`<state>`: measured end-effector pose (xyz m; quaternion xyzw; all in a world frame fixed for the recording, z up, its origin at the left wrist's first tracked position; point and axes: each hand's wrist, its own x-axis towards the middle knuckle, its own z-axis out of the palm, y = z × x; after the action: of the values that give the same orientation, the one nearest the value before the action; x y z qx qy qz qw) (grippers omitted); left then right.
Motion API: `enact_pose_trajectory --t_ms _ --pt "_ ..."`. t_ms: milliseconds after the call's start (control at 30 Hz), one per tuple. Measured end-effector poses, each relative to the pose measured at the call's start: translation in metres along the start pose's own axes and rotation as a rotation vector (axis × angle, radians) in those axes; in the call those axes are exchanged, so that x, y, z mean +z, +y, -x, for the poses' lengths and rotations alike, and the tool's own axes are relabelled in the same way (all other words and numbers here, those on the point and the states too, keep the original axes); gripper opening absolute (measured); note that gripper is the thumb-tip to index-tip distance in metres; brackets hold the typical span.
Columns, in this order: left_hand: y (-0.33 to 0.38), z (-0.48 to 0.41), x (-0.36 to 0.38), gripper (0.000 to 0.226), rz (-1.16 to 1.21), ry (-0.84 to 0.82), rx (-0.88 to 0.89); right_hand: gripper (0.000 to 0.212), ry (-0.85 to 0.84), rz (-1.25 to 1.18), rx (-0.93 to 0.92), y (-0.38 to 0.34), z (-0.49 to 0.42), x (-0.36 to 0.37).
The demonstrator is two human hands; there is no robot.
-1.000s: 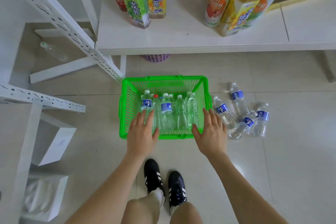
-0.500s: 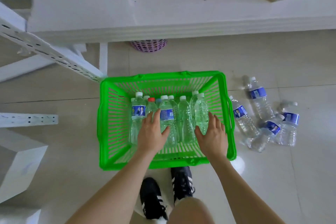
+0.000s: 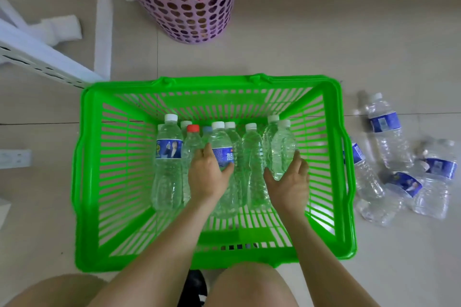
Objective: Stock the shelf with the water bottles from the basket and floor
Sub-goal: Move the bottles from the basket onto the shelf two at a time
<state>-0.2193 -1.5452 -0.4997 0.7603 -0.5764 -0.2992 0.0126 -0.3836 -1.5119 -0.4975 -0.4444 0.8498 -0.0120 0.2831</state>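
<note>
Head view looks straight down into a bright green slatted plastic basket (image 3: 89,177) standing on the pale tiled floor (image 3: 324,32). Clear ribbed plastic water bottles stand upright in a tight row across its middle, most with white caps, one with a red cap (image 3: 193,128); the leftmost bottle (image 3: 167,157) carries a blue label. The left hand (image 3: 207,177) is wrapped around a blue-labelled bottle (image 3: 222,144) near the centre of the basket, thumb across its front. The right hand (image 3: 290,182) is cupped around an unlabelled bottle (image 3: 283,147) at the row's right end. Right of the basket, more blue-labelled bottles (image 3: 389,137) lie on their sides. Beyond the basket's far rim stands a pink perforated bin (image 3: 189,12).
</note>
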Motion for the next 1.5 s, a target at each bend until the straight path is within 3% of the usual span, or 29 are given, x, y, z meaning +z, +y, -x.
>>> enact_pose_trajectory --t_ms 167,300,600,833,1033,1367,1500 --pt "0.009 -0.002 0.002 0.078 -0.136 -0.015 -0.022 0.091 -0.018 0.021 0.033 -0.005 -0.012 0.003" --pt "0.016 -0.009 0.007 0.08 -0.158 -0.035 -0.046 0.094 -0.072 -0.066 0.028 -0.007 -0.023 0.006" --pt "0.021 -0.024 0.017 0.095 -0.15 -0.096 -0.15 0.089 -0.025 -0.221 0.052 -0.002 -0.022 0.006" --pt "0.024 -0.025 0.017 0.093 0.098 -0.159 -0.328 0.086 -0.013 -0.421 0.04 -0.004 -0.011 -0.019" --pt "0.018 -0.012 -0.007 0.065 0.273 -0.202 -0.391 0.072 -0.011 -0.567 0.041 -0.011 0.002 -0.053" --pt "0.029 0.039 -0.095 0.063 0.46 -0.049 -0.271 0.085 -0.078 -0.563 0.021 -0.038 0.047 -0.118" --pt "0.036 0.063 -0.138 0.058 0.547 -0.04 -0.249 0.066 -0.093 -0.55 -0.011 -0.051 0.069 -0.152"
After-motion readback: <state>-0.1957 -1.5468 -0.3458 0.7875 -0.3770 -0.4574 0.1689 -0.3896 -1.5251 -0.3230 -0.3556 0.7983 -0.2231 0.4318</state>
